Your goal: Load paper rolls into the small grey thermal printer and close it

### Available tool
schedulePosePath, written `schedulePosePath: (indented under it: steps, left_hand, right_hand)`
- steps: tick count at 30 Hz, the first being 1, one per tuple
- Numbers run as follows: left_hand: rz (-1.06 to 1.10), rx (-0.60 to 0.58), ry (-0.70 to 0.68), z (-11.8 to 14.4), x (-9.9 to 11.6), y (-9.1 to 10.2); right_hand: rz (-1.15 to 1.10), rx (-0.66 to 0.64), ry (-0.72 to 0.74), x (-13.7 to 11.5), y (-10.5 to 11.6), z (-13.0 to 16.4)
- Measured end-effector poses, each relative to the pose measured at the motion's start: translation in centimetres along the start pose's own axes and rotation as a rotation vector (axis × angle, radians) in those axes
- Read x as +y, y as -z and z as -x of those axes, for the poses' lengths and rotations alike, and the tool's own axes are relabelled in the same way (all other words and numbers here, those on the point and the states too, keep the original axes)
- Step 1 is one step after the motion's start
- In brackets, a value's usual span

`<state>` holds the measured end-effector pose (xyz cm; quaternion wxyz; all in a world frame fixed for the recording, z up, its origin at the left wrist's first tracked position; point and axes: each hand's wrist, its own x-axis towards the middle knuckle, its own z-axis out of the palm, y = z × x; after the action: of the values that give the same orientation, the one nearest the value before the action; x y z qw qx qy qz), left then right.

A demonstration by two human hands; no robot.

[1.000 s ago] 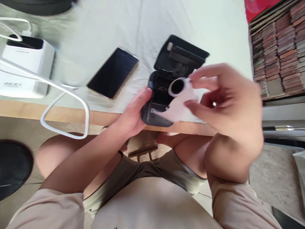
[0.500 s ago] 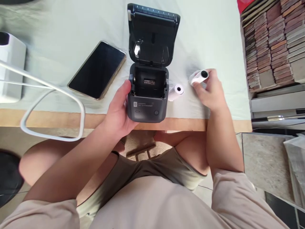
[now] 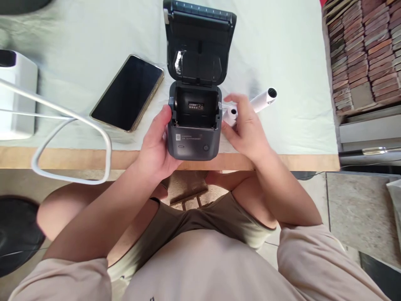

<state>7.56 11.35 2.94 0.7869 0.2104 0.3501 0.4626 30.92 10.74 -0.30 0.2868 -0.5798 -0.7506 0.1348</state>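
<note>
Left hand (image 3: 156,144) clamped (thumb up), right hand (image 3: 247,129) loosely curled.

A small workshop or stockroom is suggested: a cloth-covered desk (image 3: 282,138) is seen, with stacked brown tiles (image 3: 366,50) at 2 o'clock.

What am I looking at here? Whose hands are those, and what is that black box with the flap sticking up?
The camera sits on a person's head and looks down, so you see their own arms, lap and hands. The black box is a small printer at the near edge of a table covered with a pale cloth. Its lid is flipped up, and the hollow inside looks empty. The left hand grips the printer's side. The right hand is closing around a small white paper roll right beside the printer. Another white roll lies just behind it. Further left lie a dark phone, a white box and a looping white cable.
</note>
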Motion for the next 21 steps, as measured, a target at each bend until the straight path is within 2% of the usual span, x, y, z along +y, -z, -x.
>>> schedulePosePath:
  steps: [3,5,8,10,11,13,15,17,19,21]
  left_hand:
    - [0.07,-0.031,0.016,-0.1,0.1,-0.1]
    - [0.113,-0.029,0.018,-0.1,0.2,-0.3]
    - [0.14,-0.026,0.044,0.0,0.4,-0.5]
    - [0.152,0.003,0.054,0.0,0.4,-0.5]
    - [0.158,0.022,0.054,0.0,0.4,-0.5]
    - [0.154,0.03,0.053,0.1,0.2,-0.4]
    - [0.131,-0.015,0.056,0.2,0.0,-0.4]
    - [0.105,-0.065,0.045,0.3,-0.3,-0.4]
    - [0.079,-0.079,0.021,0.4,-0.5,-0.4]
    - [0.041,-0.088,-0.011,0.5,-0.6,-0.5]
  right_hand:
    - [-0.316,0.125,-0.076,1.2,0.2,-0.5]
    - [-0.602,0.185,-0.215,1.2,0.9,-0.9]
    - [-0.976,0.171,-0.455,0.4,1.8,-1.6]
    - [-1.075,0.165,-0.506,-0.2,2.3,-2.0]
    - [-1.06,0.179,-0.472,-0.6,2.4,-2.1]
    - [-0.911,0.243,-0.295,-1.6,2.7,-2.1]
    - [-0.64,0.331,-0.038,-3.2,2.9,-1.7]
    - [-0.367,0.353,0.171,-5.3,3.1,-1.2]
    - [-0.211,0.292,0.256,-7.1,3.2,-0.7]
    - [-0.09,0.22,0.257,-8.0,3.3,-0.6]
